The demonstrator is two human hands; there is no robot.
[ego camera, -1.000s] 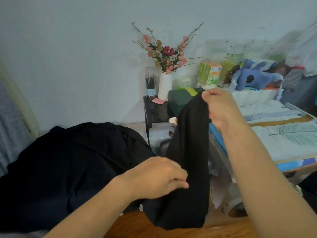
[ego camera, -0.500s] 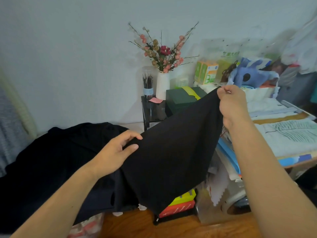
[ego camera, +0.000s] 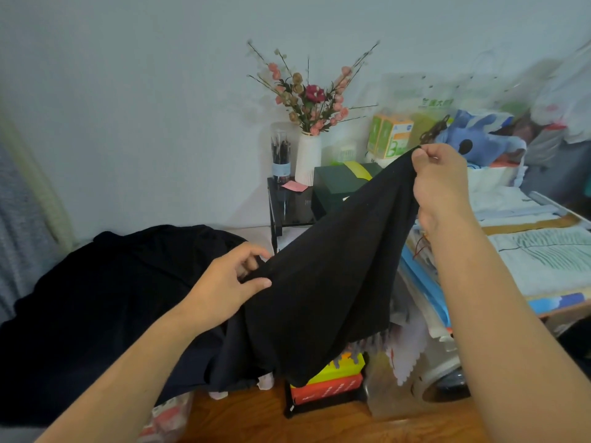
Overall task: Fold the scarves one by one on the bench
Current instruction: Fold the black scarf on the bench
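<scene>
Slanting up rightward, hand-held black scarf point(ego camera: 323, 279)

Black scarf point(ego camera: 323, 282) hides most of green box point(ego camera: 332, 190) and top of yellow/red boxes point(ego camera: 332, 378) below. Dark cloth pile point(ego camera: 105, 302) covers its support, cut off at left edge. Packaging text at back too blurred to read.

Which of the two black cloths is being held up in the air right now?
The black scarf stretched between the left hand and right hand. The other dark cloth lies heaped at left, unheld.
</scene>
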